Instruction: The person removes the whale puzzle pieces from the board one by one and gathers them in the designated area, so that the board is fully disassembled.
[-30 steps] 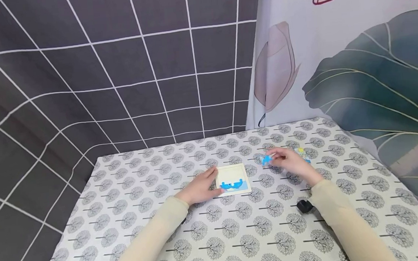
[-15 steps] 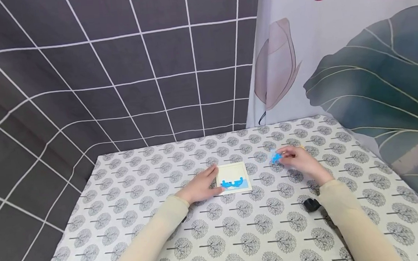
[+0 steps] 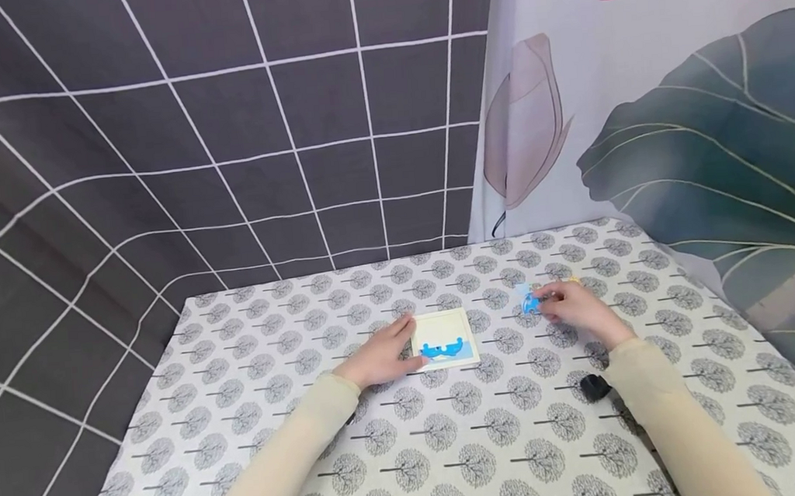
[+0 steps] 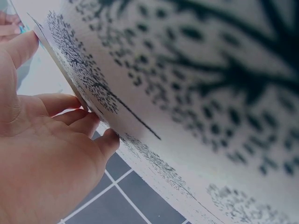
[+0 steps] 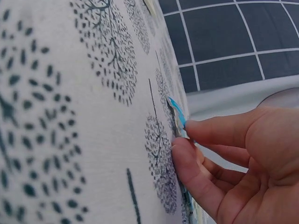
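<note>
A pale puzzle tray [image 3: 440,325] lies on the table, with a blue puzzle piece [image 3: 442,349] fitted along its near side. My left hand [image 3: 380,352] rests at the tray's left side, its fingers extended along the edge and the thumb at the near-left corner. To the right of the tray, my right hand [image 3: 578,312] pinches a blue and white puzzle piece [image 3: 530,303] between thumb and fingertips. In the right wrist view that piece [image 5: 176,110] shows edge-on, close over the cloth, partly hidden by the fingertips.
Behind the right hand a yellow bit of another puzzle piece [image 3: 574,279] peeks out, mostly hidden. A tree-print cloth [image 3: 414,465] covers the table. A dark checked curtain [image 3: 317,114] stands at the back and left, a floral curtain [image 3: 638,104] at the right.
My right hand has shifted right, away from the tray, with the pinched puzzle piece, and the piece has turned slightly. The left hand has stayed at the tray.
</note>
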A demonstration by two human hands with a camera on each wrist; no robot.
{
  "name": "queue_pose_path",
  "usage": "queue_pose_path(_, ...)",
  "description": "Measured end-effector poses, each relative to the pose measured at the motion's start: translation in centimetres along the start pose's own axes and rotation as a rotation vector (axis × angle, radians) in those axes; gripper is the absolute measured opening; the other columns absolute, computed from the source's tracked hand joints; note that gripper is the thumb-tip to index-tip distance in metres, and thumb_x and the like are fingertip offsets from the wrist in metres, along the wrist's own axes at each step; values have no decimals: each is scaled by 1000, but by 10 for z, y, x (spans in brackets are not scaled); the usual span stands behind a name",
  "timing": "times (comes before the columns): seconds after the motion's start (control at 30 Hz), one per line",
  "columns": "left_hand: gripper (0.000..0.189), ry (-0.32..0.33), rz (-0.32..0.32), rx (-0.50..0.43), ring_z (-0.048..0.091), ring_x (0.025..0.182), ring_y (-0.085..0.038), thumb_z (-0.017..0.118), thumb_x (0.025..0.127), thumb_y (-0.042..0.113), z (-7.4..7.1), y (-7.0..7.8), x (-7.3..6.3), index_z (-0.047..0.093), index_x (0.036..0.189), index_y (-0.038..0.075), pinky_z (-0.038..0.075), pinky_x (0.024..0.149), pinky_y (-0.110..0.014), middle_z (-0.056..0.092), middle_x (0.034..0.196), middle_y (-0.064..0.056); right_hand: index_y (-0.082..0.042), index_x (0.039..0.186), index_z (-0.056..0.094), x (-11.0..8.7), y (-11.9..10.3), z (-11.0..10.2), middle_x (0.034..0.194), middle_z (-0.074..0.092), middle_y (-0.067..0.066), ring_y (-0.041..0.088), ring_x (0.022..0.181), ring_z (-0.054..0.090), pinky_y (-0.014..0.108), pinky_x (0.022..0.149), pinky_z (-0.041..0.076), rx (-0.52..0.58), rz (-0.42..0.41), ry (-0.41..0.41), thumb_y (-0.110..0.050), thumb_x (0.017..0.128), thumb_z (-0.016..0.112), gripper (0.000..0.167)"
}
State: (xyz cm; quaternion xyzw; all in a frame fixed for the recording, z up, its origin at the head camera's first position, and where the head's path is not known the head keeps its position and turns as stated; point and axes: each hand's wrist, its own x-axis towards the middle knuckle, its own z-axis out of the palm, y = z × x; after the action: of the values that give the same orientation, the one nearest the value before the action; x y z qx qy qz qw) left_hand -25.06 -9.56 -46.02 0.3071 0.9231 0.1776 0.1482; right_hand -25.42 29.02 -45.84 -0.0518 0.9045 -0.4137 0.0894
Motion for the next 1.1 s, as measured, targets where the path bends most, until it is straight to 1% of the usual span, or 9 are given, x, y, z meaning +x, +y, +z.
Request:
queue_pose_path(0.23, 85, 6, 2, 17, 18, 152, -31, 54, 100, 53, 0, 1, 0, 23, 159, 1, 17, 124, -45, 11, 168, -11, 11, 131, 58, 5, -3, -5, 81, 66, 9, 20, 74, 63, 31, 72, 56, -44, 24, -23, -11, 97, 62, 40)
queue_pose_path(0.37, 85, 0, 1, 11, 18, 152, -31, 55, 100, 53, 0, 1, 0, 22, 159, 1, 17, 124, -46, 11, 168, -12, 12, 129, 58, 7, -5, -5, 86, 67, 12, 20, 77, 66, 32, 74, 59, -11, 59, -34, -8, 96, 63, 40)
queue_pose_path(0.53, 84, -3, 0, 17, 17, 153, -30, 54, 100, 52, 0, 1, -1, 22, 159, 1, 16, 124, -45, 11, 168, -12, 13, 127, 59, 8, -8, -4, 89, 67, 14, 19, 78, 66, 30, 72, 61, 22, 112, -23, -5, 95, 63, 38)
queue_pose_path(0.73, 85, -2, -7, 19, 18, 153, -30, 54, 100, 53, 1, 1, -1, 22, 159, 1, 16, 124, -45, 10, 168, -11, 13, 127, 59, 10, -8, -5, 88, 68, 14, 19, 77, 66, 30, 71, 61, 20, 113, -31, -5, 94, 63, 38)
queue_pose_path(0.93, 85, -2, 0, 23, 17, 153, -29, 54, 100, 53, 2, -1, -1, 21, 159, 1, 16, 124, -44, 11, 168, -11, 11, 129, 60, 11, -6, -5, 86, 68, 12, 19, 75, 67, 32, 71, 61, 7, 122, -36, -8, 94, 64, 40)
queue_pose_path(1.1, 86, 0, 4, 32, 17, 153, -29, 53, 100, 55, 2, -1, 0, 22, 159, 2, 17, 124, -44, 10, 168, -11, 10, 129, 60, 11, -6, -4, 83, 68, 10, 18, 74, 66, 32, 71, 60, -4, 113, -31, -9, 94, 64, 40)
